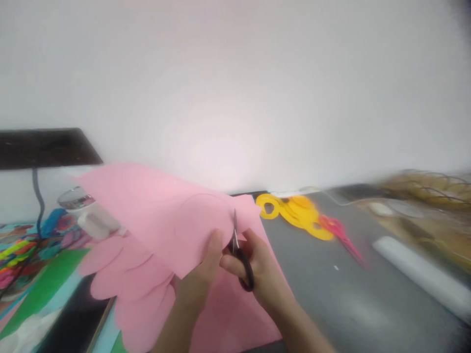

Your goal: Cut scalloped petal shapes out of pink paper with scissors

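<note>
A large pink sheet (147,201) with a round outline drawn on it is held up in front of me. My left hand (202,269) pinches its lower edge, thumb on top. Black-handled scissors (246,269) are in my right hand (257,267), just to the right, with their blades at the right side of the drawn circle. The two hands nearly touch. Under them lies another pink sheet (235,314). Several pink rounded cutouts (128,279) overlap at the left.
Yellow ring-shaped pieces (300,215) and pink scissors (342,235) lie on the grey table (331,294). A white roll (419,274) is at the right. Colourful items (18,255) and a cable (39,201) are at the left. A pale wall stands behind.
</note>
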Demonstrator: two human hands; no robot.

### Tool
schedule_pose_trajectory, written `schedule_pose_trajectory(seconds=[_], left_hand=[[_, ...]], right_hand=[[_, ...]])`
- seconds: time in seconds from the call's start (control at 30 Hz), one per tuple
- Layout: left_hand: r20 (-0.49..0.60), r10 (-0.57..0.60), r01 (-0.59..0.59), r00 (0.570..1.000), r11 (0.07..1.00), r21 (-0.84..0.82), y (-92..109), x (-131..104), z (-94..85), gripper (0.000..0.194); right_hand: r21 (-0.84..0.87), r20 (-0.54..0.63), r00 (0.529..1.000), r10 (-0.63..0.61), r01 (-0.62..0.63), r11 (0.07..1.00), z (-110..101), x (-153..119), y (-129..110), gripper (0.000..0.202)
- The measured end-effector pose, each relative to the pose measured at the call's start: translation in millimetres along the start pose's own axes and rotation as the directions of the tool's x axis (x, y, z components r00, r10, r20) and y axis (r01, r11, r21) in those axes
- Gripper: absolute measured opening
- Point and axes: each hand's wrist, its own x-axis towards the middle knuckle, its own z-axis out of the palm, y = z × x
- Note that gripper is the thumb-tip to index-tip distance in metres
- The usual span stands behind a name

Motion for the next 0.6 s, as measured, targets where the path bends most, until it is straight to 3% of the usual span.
schedule_pose_trajectory(seconds=[0.13, 0.33, 0.6], left_hand=[[-0.001, 0.018, -0.018, 1.0, 0.999, 0.042, -6, 5, -2.3, 0.033], [-0.025, 0.134, -0.133, 0.991, 0.991, 0.033, -16, 12, -3.9, 0.03], [0.066, -0.025, 0.025, 0.998, 1.0, 0.01, -2, 5, -6.7, 0.024]], right_hand=[[-0.011, 0.01, 1.0, -0.008, 0.009, 1.0, 1, -1, 1, 0.049], [-0.051, 0.008, 1.0, -0.002, 0.003, 0.999, -1, -2, 1, 0.05], [-0.081, 0.012, 1.0, 0.003, -0.002, 0.997, 0, -1, 2, 0.046]])
